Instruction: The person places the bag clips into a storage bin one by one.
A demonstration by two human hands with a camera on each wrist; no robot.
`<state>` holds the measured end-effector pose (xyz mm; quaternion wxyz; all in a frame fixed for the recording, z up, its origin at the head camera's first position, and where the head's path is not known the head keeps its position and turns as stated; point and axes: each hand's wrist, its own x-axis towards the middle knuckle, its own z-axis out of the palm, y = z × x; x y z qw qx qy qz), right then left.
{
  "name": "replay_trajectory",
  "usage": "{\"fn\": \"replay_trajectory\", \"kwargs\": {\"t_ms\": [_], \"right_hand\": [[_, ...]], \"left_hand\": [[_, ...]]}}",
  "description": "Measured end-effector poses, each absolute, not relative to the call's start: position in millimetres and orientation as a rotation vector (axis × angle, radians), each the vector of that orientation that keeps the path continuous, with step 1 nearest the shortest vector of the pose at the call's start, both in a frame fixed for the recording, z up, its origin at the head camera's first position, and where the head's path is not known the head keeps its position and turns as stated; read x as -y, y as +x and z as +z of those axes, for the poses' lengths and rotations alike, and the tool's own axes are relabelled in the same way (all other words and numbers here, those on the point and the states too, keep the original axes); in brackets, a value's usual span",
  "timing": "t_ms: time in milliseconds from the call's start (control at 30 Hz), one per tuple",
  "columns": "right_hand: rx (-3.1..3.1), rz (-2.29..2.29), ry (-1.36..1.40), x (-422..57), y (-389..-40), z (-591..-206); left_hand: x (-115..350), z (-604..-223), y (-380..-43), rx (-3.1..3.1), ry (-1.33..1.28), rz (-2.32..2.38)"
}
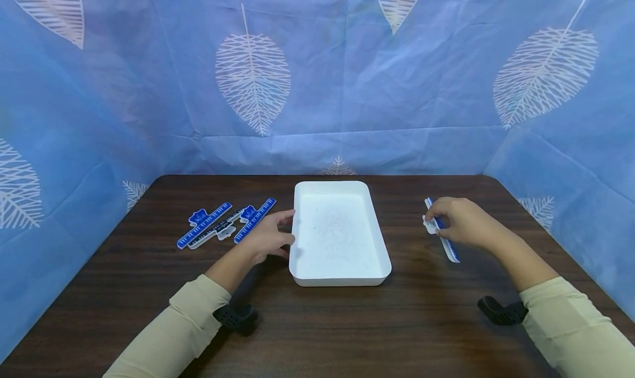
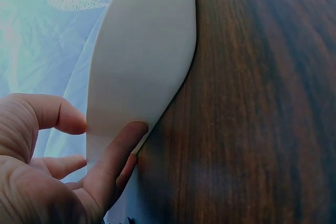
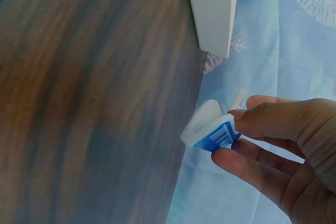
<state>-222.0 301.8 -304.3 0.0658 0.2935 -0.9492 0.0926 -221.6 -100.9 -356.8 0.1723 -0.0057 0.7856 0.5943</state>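
Observation:
A white rectangular tray (image 1: 337,229) stands on the table. My left hand (image 1: 270,236) is at its left side, and in the left wrist view the fingers (image 2: 113,156) touch the outer wall with extended tips. Off to the right, my right hand (image 1: 461,219) pinches a blue and white ruler clip (image 1: 449,248) between thumb and fingers. The right wrist view shows the clip's white and blue end (image 3: 215,132) at the fingertips; the hand hides part of its length.
Left of the tray lie three ruler clips: a blue one (image 1: 204,226), a dark-faced one (image 1: 216,229) and another blue one (image 1: 255,220). The dark wood table (image 1: 317,328) is bordered by a blue leaf-print cloth (image 1: 317,91) at back and sides.

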Motion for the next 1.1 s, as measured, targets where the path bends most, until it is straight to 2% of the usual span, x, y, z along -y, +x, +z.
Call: {"fn": "replay_trajectory", "kwargs": {"t_ms": [1100], "right_hand": [[2.9, 0.302, 0.995, -243, -237, -258]], "left_hand": [[100, -357, -221, -2.232, -0.031, 1.695]]}}
